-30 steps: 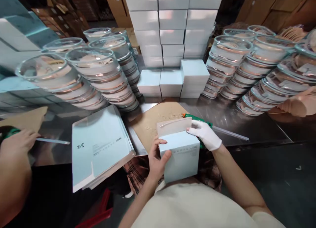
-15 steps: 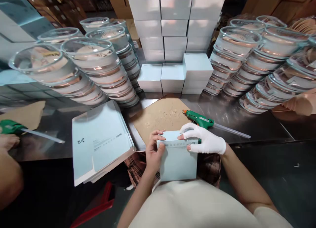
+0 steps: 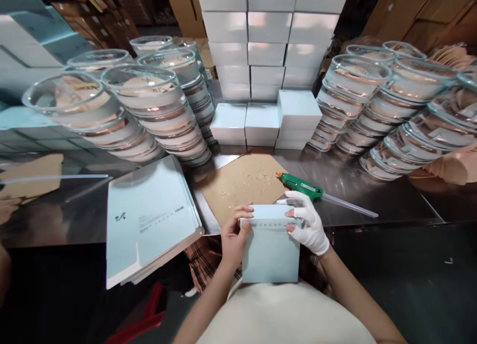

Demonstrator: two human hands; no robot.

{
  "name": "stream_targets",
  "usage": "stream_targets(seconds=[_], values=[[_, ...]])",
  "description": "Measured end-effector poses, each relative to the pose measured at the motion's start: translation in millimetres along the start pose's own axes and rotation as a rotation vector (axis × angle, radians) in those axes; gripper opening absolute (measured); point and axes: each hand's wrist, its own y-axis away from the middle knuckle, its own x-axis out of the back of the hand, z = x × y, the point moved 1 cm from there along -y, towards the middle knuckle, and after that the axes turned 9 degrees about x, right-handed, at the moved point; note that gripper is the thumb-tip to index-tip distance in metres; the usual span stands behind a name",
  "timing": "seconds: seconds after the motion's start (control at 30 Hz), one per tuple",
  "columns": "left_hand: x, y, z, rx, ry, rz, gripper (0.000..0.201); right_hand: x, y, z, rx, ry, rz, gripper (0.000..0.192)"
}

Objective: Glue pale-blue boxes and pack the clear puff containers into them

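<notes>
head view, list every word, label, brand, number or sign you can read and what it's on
No word or number is legible.
Top flattened carton: black squiggle mark; barcode and print too small.
Held box: printed row too small.
Green glue gun: label too small.
Leftmost clear tub stack: markings blurred.

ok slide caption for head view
Bare left hand grips a pale-blue box, gloved right hand at its edge, glue gun beyond.

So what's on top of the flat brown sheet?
Small clear scraps dot the flat brown sheet; the green glue gun pokes its orange tip over it. The pale blue box and bare left hand hide its near part.
</notes>
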Motion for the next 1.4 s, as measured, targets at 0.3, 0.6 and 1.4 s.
stream_targets(seconds=[0.3,0.6,1.4], values=[[19.0,-25,12,0.116,0.099,0.525,0.048,-6,15,-8,0.069,0.401,-0.122,0.1],[16.3,-61,35,0.137,0.239,0.343,0.113,2,-83,16,0.528,0.866,-0.396,0.045],[232.6,-40,145,0.525,-1.068,0.848,0.041,-16,-216,75,0.124,1.076,-0.217,0.057]])
